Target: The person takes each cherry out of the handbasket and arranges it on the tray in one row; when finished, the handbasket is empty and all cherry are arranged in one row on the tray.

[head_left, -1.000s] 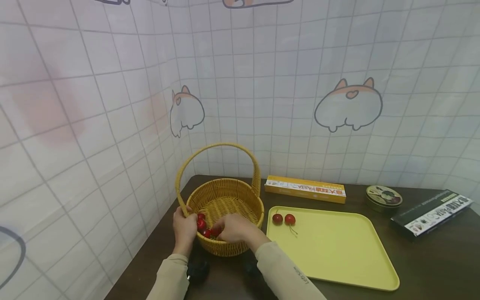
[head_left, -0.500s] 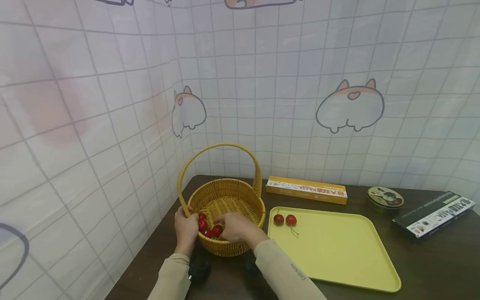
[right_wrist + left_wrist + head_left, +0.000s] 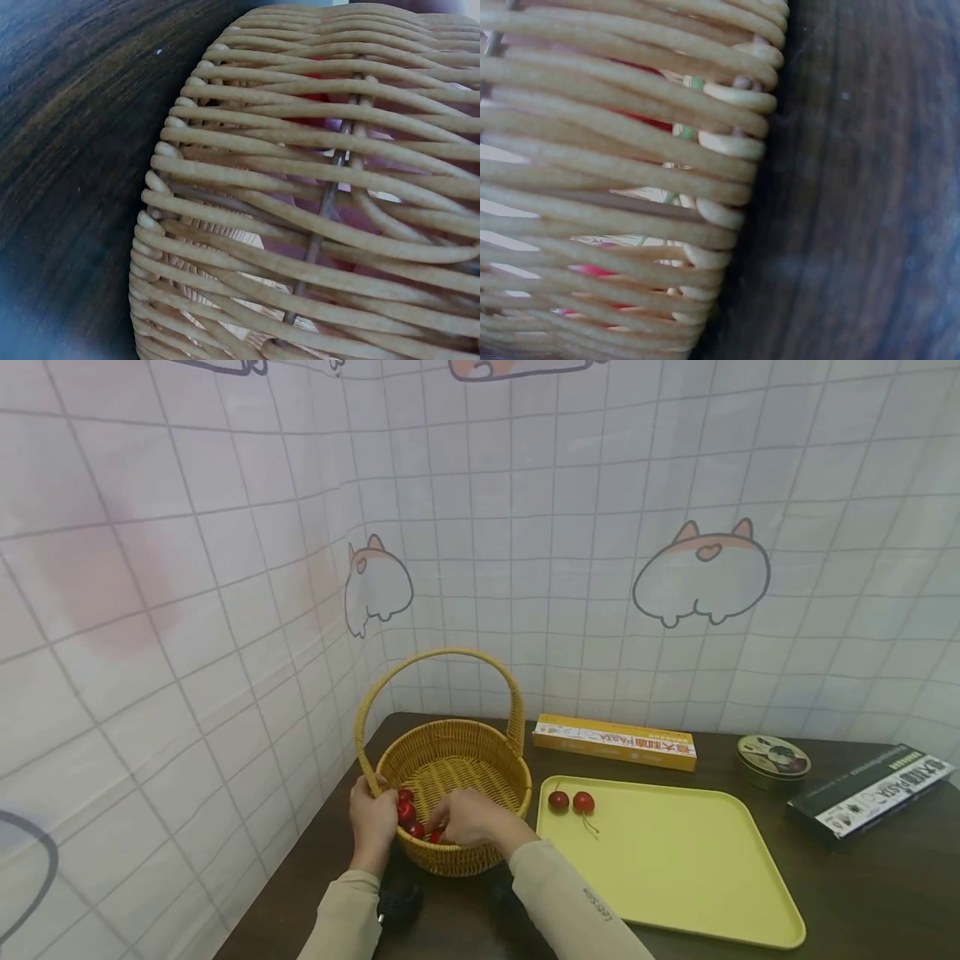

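A round yellow wicker basket (image 3: pixel 450 864) with a tall hoop handle stands on the dark table. My left hand (image 3: pixel 373 823) grips its left rim at the foot of the handle. Several red cherries (image 3: pixel 407 812) lie inside against the near left wall. My right hand (image 3: pixel 468 817) reaches into the basket with bent fingers, right over a cherry (image 3: pixel 435 837) that they partly cover; whether they pinch it I cannot tell. Through the weave in the right wrist view, parts of the fingers and a red cherry (image 3: pixel 315 94) show. The left wrist view shows the basket wall (image 3: pixel 615 157) close up.
A yellow tray (image 3: pixel 675 860) lies right of the basket, bearing two cherries (image 3: pixel 572 802) near its far left corner. Behind it are an orange pasta box (image 3: pixel 615 743), a round tin (image 3: pixel 772 758) and a dark pasta box (image 3: pixel 870 792). A patterned curtain (image 3: pixel 600 568) hangs behind the table.
My right fingers first moved off a cherry at the near wall, leaving it in fuller view, then came down over it again. The left hand has stayed at the rim.
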Available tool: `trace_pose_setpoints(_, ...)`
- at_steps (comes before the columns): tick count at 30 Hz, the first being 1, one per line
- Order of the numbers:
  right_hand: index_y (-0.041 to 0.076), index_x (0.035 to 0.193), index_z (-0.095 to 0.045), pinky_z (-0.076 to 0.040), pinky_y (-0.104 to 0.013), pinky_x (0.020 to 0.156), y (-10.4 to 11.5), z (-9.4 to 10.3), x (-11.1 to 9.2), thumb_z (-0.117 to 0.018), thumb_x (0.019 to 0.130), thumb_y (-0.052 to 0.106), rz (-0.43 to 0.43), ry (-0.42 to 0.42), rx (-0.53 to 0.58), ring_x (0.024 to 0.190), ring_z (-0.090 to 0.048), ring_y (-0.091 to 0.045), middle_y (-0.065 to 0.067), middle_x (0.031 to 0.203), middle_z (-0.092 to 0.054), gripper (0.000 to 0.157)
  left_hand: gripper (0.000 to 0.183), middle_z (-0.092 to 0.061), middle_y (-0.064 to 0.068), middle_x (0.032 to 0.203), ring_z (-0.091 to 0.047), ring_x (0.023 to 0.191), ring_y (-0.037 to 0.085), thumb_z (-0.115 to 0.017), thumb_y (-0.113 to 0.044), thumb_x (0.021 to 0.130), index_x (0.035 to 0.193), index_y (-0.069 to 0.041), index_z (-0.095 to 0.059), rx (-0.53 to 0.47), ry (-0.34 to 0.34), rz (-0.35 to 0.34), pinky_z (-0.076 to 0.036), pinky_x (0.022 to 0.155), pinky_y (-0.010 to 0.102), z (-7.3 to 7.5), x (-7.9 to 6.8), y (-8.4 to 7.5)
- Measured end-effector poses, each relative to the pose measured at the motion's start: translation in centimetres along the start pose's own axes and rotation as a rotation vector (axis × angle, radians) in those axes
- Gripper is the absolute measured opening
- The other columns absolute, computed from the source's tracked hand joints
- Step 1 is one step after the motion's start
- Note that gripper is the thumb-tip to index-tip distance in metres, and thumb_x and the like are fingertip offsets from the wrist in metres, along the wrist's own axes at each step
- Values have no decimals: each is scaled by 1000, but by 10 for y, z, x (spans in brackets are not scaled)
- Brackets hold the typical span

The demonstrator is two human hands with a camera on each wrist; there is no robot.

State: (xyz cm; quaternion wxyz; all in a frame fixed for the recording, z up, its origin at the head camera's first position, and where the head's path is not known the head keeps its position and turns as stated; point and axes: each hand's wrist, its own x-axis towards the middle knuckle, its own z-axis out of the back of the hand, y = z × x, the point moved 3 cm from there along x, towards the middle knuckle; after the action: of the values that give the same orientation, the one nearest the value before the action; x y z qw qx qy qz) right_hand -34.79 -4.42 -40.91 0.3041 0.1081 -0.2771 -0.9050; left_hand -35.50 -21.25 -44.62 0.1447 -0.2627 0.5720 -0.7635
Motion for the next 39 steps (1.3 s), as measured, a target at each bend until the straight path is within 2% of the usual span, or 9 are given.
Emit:
trace_pose_setpoints(4,14,103,-75,-50,-32,80,1,2,1,-72,82,13,8,-60,-25,86,-59,-12,4,93,-68,21,25,-47,17,105,-45,93,33,-51,-1,79,104,1,-53,6,-10,-12,-33,79,42,2,3,0)
trace_pose_setpoints(9,14,107,-72,-46,-31,74,-2,4,-7,-72,81,17,39,-263,-24,83,-52,-14,3,95,-58,26,24,-48,16,104,-45,91,32,-51,-1,79,104,0,-54,11,0,-18,-34,77,41,-1,2,0)
trace_pose_setpoints(11,15,108,-71,-44,-31,71,-5,4,-12,-71,81,17,48,-332,-3,83,-49,-14,2,96,-54,27,25,-48,16,104,-46,91,32,-51,-1,79,103,0,-55,15,8,-16,-34,76,41,-3,-1,1)
trace_pose_setpoints(16,14,111,-71,-44,-30,70,-6,8,-19,-68,84,11,77,-439,80,83,-48,-15,0,98,-49,27,25,-48,16,104,-46,92,32,-51,-1,77,102,0,-55,21,6,-16,-34,78,42,-4,-2,0)
trace_pose_setpoints(20,14,111,-70,-46,-28,73,-7,12,-25,-67,86,7,73,-506,168,85,-49,-14,0,102,-47,26,25,-48,16,104,-46,92,32,-51,-1,77,102,0,-55,25,7,-20,-34,78,42,-2,-2,-1)
trace_pose_setpoints(24,14,113,-67,-49,-28,73,-11,16,-33,-68,84,4,86,-534,228,87,-53,-14,-3,108,-49,30,25,-48,15,103,-46,92,32,-51,-2,79,103,1,-55,37,5,-25,-33,78,42,0,-1,-1)
trace_pose_setpoints(29,12,114,-65,-51,-26,72,-22,23,-44,-70,83,2,109,-597,215,85,-56,-13,-4,106,-51,33,24,-48,16,104,-46,93,32,-50,-1,79,102,1,-55,37,1,-23,-34,79,42,1,0,1)
trace_pose_setpoints(34,11,112,-65,-52,-25,70,-38,39,-57,-73,81,3,114,-687,212,81,-60,-11,-2,103,-55,33,24,-49,16,103,-47,93,33,-51,-1,78,101,1,-55,39,-8,-28,-34,79,43,1,1,2)
trace_pose_setpoints(39,8,111,-63,-52,-26,69,-64,62,-73,-74,81,4,58,-728,207,81,-60,-13,-3,102,-58,32,24,-49,16,102,-47,92,32,-52,-1,77,100,0,-56,32,-8,-30,-34,78,42,0,2,2)
